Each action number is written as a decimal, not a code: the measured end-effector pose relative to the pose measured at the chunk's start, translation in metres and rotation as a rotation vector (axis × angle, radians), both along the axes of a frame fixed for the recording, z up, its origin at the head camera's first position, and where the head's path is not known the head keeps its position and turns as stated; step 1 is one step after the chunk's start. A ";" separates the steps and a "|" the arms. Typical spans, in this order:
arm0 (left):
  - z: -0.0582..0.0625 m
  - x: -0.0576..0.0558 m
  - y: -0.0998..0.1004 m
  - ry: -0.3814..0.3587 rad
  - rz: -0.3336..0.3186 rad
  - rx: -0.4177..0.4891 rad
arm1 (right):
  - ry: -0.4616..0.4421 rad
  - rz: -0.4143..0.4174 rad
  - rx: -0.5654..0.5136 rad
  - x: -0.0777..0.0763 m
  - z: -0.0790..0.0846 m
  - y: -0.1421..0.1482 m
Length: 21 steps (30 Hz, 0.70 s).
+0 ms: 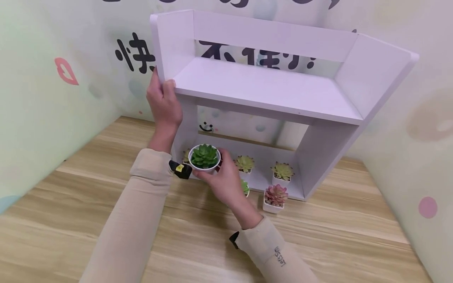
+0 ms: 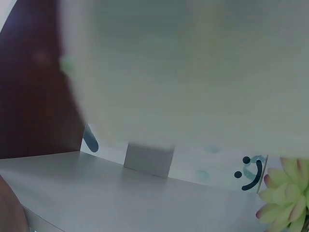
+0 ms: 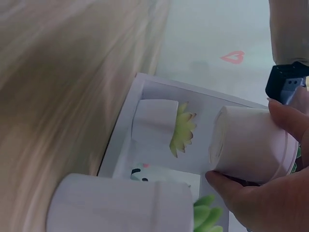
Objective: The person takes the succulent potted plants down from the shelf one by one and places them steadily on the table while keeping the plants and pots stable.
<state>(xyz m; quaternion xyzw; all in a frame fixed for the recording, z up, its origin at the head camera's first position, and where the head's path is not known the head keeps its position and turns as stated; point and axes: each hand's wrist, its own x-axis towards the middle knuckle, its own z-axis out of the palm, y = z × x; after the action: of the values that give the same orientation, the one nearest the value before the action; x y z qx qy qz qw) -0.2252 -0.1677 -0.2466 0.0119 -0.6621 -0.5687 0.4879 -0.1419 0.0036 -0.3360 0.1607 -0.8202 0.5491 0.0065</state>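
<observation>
My right hand (image 1: pixel 226 179) holds a round white pot with a dark green succulent (image 1: pixel 204 156), thumb and fingers around the pot, in front of the shelf's lower level. In the right wrist view the pot (image 3: pixel 253 142) is tipped sideways by the camera's angle. My left hand (image 1: pixel 164 100) grips the left side panel of the white two-tier shelf (image 1: pixel 269 84), its thumb at the front edge of the upper board. A blurred pale surface fills much of the left wrist view, beside a yellow-green succulent (image 2: pixel 289 195).
Pale succulents in white pots stand on the lower board: one in the middle (image 1: pixel 245 163), another at right (image 1: pixel 282 172), one partly hidden at left. On the wooden table (image 1: pixel 198 236) before it are a pink succulent (image 1: pixel 274 198) and a green one behind my right hand.
</observation>
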 end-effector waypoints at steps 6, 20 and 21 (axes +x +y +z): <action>0.000 0.001 -0.001 -0.021 -0.010 -0.003 | 0.041 -0.005 0.027 0.002 -0.004 -0.003; 0.001 0.000 0.000 -0.031 -0.005 -0.002 | 0.005 0.002 0.027 0.005 -0.022 -0.013; 0.001 0.000 0.000 -0.032 -0.003 -0.001 | -0.007 0.005 0.029 0.006 -0.023 -0.013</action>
<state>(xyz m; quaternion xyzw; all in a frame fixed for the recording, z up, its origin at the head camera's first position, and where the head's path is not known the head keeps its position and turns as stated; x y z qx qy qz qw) -0.2256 -0.1675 -0.2458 0.0196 -0.6701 -0.5689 0.4764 -0.1357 -0.0098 -0.3587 0.1611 -0.8277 0.5376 0.0000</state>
